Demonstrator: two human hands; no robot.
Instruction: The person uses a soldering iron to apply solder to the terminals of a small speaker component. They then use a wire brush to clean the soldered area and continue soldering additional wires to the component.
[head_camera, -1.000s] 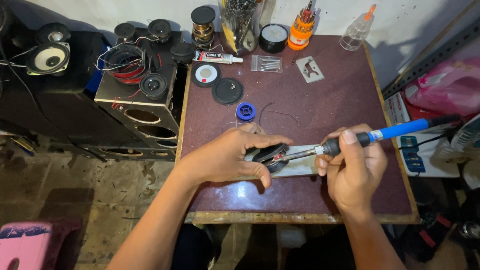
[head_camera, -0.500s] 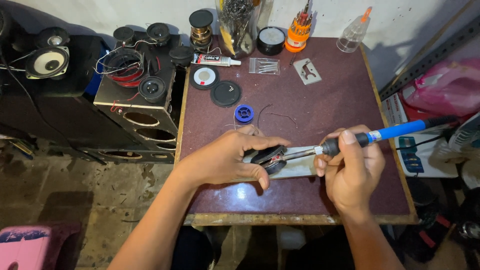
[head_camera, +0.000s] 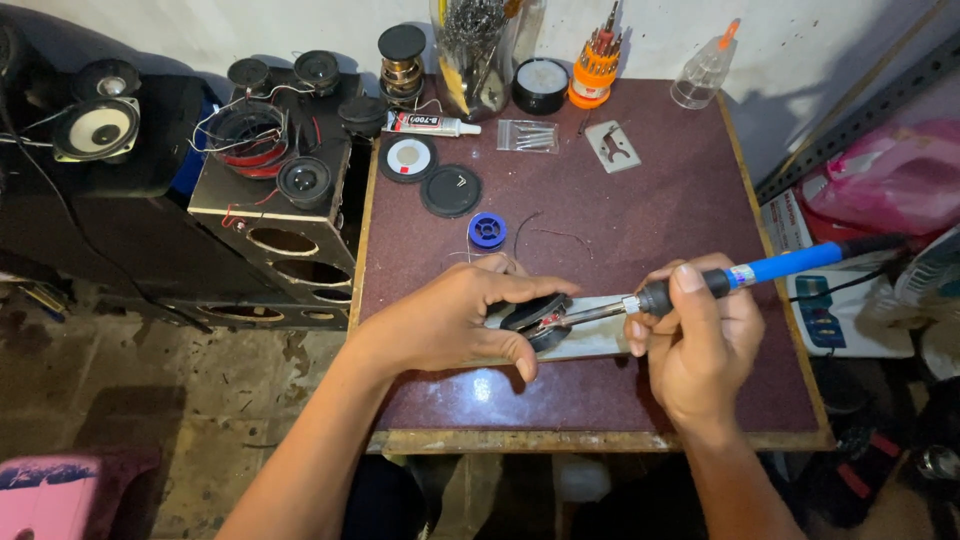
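almost nothing has moved since the earlier frames: both hands sit in the same spot at the near edge of the maroon table (head_camera: 640, 210), and only the view has drifted a touch.

my left hand (head_camera: 455, 320) is curled closed around a small black speaker (head_camera: 535, 318), pinning it on its side on the pale strip (head_camera: 600, 342) lying on the table top. my right hand (head_camera: 695, 345) is wrapped shut around the blue-handled soldering iron (head_camera: 740, 275), held like a pen close to the metal barrel, with the tip brought up against the speaker's edge just by the left thumb. whether the tip actually touches a terminal i cannot tell; the fingers hide it.

to do this well i'd judge the speaker has to stay dead steady, so i'd keep the left wrist resting on the table and the fingertips well away from the hot tip. i'd brace the right hand's heel too, so the iron does not wander. the cord trails off to the right and could tug the handle.

the blue solder spool (head_camera: 487, 230) lies just beyond the left hand, within easy reach.
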